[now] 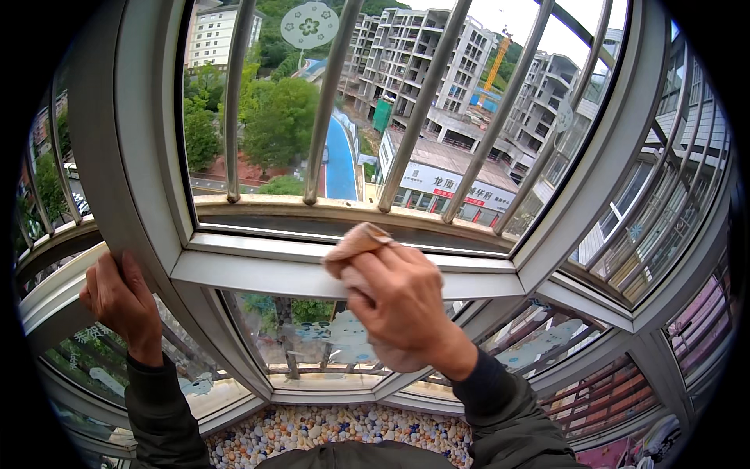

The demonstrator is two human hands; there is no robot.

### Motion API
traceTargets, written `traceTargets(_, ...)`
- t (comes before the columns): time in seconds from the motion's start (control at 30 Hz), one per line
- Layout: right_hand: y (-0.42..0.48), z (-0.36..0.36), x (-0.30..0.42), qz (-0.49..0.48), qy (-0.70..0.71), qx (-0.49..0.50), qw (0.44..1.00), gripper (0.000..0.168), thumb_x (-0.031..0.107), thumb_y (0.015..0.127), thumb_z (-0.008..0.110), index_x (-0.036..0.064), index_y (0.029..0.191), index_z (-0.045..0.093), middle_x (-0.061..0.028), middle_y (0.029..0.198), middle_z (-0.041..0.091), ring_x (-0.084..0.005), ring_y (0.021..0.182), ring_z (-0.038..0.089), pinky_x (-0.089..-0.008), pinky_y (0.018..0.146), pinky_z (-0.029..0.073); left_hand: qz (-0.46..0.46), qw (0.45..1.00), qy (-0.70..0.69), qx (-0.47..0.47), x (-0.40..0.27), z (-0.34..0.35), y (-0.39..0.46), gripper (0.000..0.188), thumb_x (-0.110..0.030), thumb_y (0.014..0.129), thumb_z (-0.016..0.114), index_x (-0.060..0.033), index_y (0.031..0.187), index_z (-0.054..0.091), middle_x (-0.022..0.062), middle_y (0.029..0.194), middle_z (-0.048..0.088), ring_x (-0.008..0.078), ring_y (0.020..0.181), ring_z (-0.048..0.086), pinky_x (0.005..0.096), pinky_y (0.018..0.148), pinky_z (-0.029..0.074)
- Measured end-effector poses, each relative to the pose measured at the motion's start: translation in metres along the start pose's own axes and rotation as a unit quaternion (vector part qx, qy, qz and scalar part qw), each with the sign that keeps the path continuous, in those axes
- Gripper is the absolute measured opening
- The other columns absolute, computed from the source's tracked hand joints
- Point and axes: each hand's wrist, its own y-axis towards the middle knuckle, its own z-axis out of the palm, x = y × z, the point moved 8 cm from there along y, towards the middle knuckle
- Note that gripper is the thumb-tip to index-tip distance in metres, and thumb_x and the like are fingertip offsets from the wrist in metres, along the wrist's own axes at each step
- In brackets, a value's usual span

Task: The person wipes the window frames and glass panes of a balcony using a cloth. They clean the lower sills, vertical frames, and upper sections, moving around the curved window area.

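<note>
My right hand (398, 299) is closed around a crumpled pinkish-beige cloth (357, 246), which rests on the white metal window rail (263, 272) below the large glass pane. Part of the cloth hangs under the palm. At the left, my left hand (120, 299) grips the edge of the grey window frame post (137, 234), its fingers bent over the frame. Whether it holds anything else cannot be seen. The upper pane carries a pale flower-patterned balloon sticker (309, 25).
Metal security bars (425, 105) stand outside the glass. Lower panes bear stickers (348, 337). A pebble-patterned floor surface (340, 425) lies below, between the frames. At the lower right are some objects (659, 437), too unclear to name. Trees and buildings show outside.
</note>
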Motion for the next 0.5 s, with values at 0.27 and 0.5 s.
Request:
traceTargets(0.27,0.111,0.111,0.114,-0.062,0.079,0.007,0.995,0.026,0.022,0.076,0.075,0.005,0.094,0.067,-0.0124,0.094,0.066,-0.0302,0.094,0.064,-0.0442,0.081,0.05,0.026,0.999,-0.02,0.038,-0.015,-0.004,0.01,0.022,-0.025,0.103,0.058,-0.0067,0.091,0.058,0.0089,0.079,0.055,0.0287,0.08,0.054,0.0401,0.079,0.036)
traceTargets(0.5,0.068,0.088,0.095,-0.101,0.047,-0.021,0.994,0.022,0.021,0.08,0.073,0.007,0.094,0.065,-0.0093,0.089,0.067,-0.0255,0.08,0.065,-0.0396,0.071,0.05,0.04,0.999,-0.018,0.03,-0.006,-0.008,0.007,0.018,-0.022,0.102,0.06,-0.0058,0.094,0.06,0.0088,0.08,0.056,0.0292,0.081,0.055,0.0395,0.08,0.037)
